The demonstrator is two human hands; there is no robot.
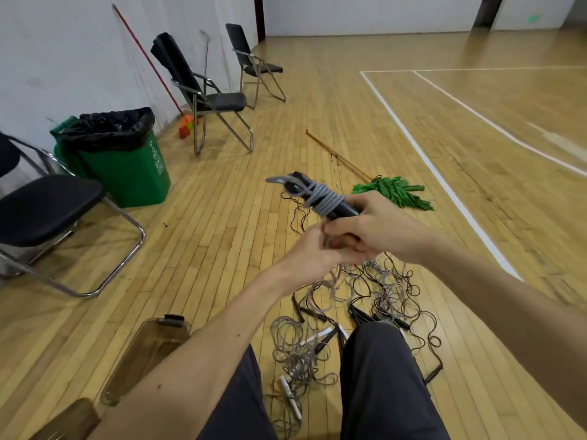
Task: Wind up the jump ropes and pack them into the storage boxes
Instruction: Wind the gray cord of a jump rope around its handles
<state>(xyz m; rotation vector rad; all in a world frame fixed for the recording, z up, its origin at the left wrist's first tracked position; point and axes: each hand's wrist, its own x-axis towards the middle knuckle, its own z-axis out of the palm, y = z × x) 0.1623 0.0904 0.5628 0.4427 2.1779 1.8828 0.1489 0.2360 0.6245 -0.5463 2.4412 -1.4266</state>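
Head view: rope in hands

Right hand (374,227) grips the wound jump rope (320,198); left hand (313,254) pinches its loose end. Tangled ropes (390,290) cover the floor (222,249) below, storage box (149,350) at left, mop (394,192) and green bin (127,166) nearby.

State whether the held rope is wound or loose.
Partly wound: grey rope coils wrap the black handles in the right hand; a loose tail runs down from the left hand.
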